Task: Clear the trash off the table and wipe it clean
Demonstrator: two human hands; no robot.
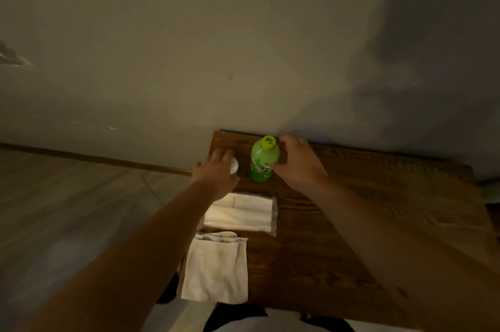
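Note:
A green bottle with a yellow cap stands upright near the far edge of the dark wooden table. My right hand curls round its right side, the thumb on the label and the blurred fingers behind it. A small clear bottle with a white cap stands to the left of the green one. My left hand lies over it with fingers stretched forward, hiding most of it. A folded white cloth lies at the table's near left edge.
A wrapped pack of white tissues lies between the bottles and the cloth. The table stands against a plain wall. Grey floor lies to the left, and dark shapes on something white show below the near edge.

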